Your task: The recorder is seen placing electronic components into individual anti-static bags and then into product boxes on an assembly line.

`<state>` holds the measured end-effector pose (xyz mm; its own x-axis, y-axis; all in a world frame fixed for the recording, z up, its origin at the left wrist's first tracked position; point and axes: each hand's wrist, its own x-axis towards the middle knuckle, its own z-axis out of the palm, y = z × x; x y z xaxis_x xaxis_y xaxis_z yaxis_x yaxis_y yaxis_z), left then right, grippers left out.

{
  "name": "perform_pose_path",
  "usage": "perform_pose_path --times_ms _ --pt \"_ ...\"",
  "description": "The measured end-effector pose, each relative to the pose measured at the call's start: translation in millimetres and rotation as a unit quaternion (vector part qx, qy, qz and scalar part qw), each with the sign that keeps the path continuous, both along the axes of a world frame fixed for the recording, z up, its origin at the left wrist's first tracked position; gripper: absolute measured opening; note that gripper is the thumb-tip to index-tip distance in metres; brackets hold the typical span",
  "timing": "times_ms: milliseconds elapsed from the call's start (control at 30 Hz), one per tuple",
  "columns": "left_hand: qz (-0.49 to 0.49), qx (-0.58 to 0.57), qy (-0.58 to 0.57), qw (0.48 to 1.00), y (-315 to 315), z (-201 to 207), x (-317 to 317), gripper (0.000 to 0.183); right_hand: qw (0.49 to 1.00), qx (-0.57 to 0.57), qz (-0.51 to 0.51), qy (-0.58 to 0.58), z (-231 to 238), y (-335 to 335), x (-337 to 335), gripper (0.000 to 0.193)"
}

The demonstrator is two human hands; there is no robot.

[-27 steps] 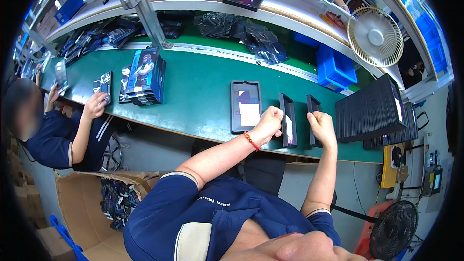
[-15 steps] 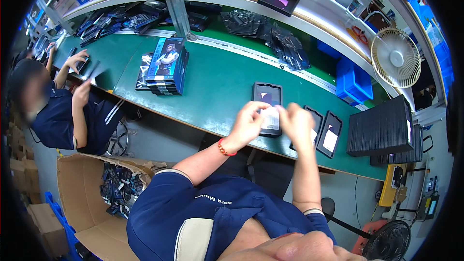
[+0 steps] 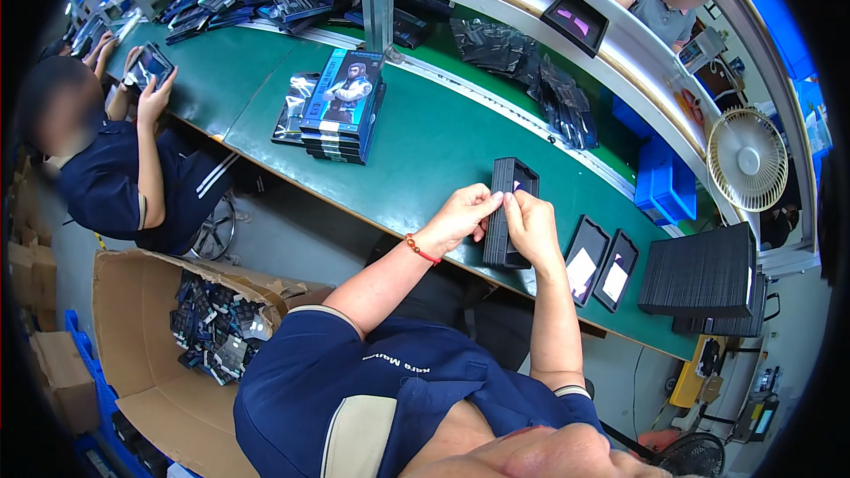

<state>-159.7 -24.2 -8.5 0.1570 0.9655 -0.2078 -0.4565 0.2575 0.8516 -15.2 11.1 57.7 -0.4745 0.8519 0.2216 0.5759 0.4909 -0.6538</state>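
Observation:
A stack of black plastic trays (image 3: 502,246) stands at the near edge of the green table, its layered side facing left. My left hand (image 3: 465,217), with a red bracelet at the wrist, is closed in a pinch over the stack's left side. My right hand (image 3: 531,228) lies over the stack's right part, thumb and fingers pressed together beside the left fingertips. What the fingertips hold, if anything, is too small to make out. To the right lie two shallow black trays, one (image 3: 582,259) and another (image 3: 616,271), each with a white card inside.
A long row of black trays (image 3: 695,270) stands at the right end of the table. Blue picture boxes (image 3: 341,111) are stacked left of centre. Black pouches (image 3: 522,62) lie behind the rail, near a blue bin (image 3: 666,181) and a fan (image 3: 748,159). A co-worker (image 3: 106,159) sits left.
The view has turned, shifting the table's contents. My hands have drawn together over the tray stack, whose layered side now shows. The white card seen beneath them before is out of sight.

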Motion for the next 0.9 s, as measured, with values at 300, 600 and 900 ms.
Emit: perform_pose_path --times_ms 300,600,900 --pt "0.050 0.066 -0.016 0.996 4.9 2.7 6.2 0.023 0.997 -0.028 -0.013 0.077 -9.2 2.3 13.6 0.033" --pt "0.035 0.037 -0.054 0.997 -3.8 11.6 -2.3 0.022 0.999 -0.025 0.002 0.025 0.5 3.3 11.1 0.035" --pt "0.049 0.033 -0.060 0.996 2.8 1.5 -16.0 0.020 0.999 -0.025 -0.024 0.040 -3.7 13.1 4.8 0.034"
